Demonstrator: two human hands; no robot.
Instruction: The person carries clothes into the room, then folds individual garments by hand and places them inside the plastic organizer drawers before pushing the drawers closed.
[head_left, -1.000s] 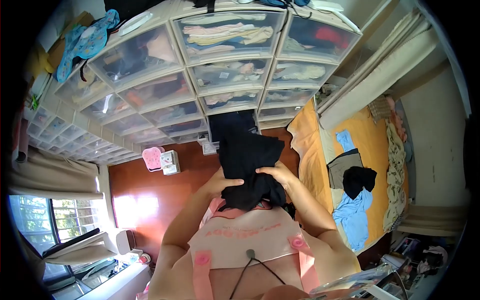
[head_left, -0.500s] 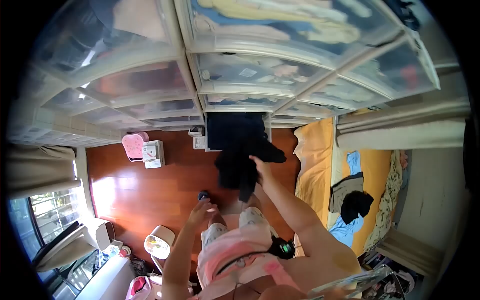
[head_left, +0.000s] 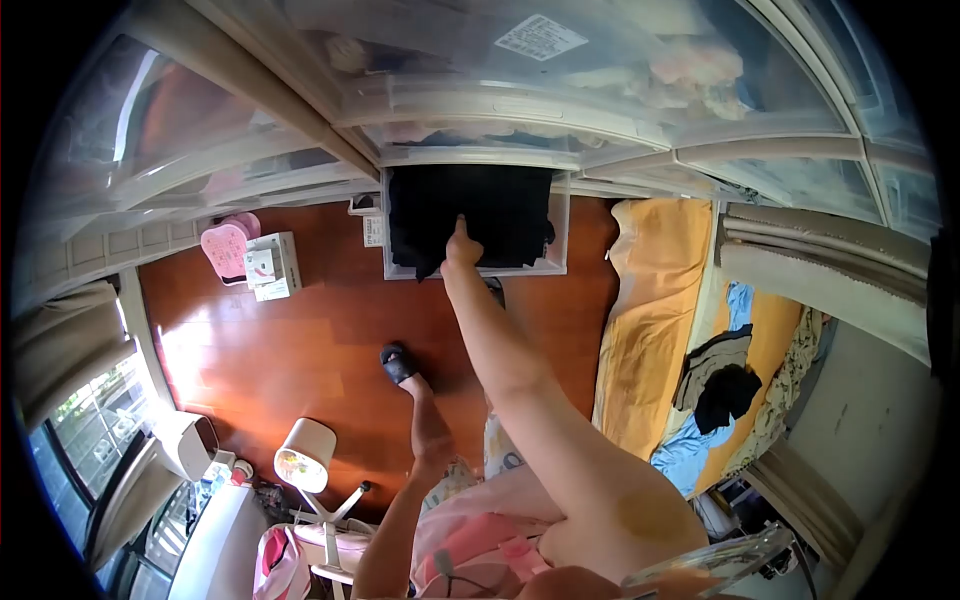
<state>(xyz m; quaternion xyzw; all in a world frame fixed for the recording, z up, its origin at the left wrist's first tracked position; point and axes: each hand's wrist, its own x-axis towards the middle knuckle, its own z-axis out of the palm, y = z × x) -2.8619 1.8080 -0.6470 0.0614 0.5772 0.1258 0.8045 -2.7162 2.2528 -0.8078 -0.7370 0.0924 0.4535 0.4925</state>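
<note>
At the front of a pulled-out clear drawer (head_left: 558, 255), my right hand (head_left: 461, 250) is on a black garment (head_left: 420, 215). One digit stretches over the dark cloth. The other fingers look curled into it, partly hidden. The garment lies in the drawer, with a corner drooping over its front edge. My left hand (head_left: 434, 466) is low by my knee, away from the drawer, and its fingers blend with the leg.
Stacked clear drawers (head_left: 540, 110) rise above the open one. Left on the wooden floor stand a pink stool (head_left: 226, 250) and a white box (head_left: 272, 268). A white bin (head_left: 306, 455) is nearer. On the right bed (head_left: 650, 320) lie folded clothes (head_left: 728, 395).
The black garment, held up in front of the drawer before, now lies in it. My right hand has moved forward with it. My left hand has lowered toward my knee, and the view has come closer.
</note>
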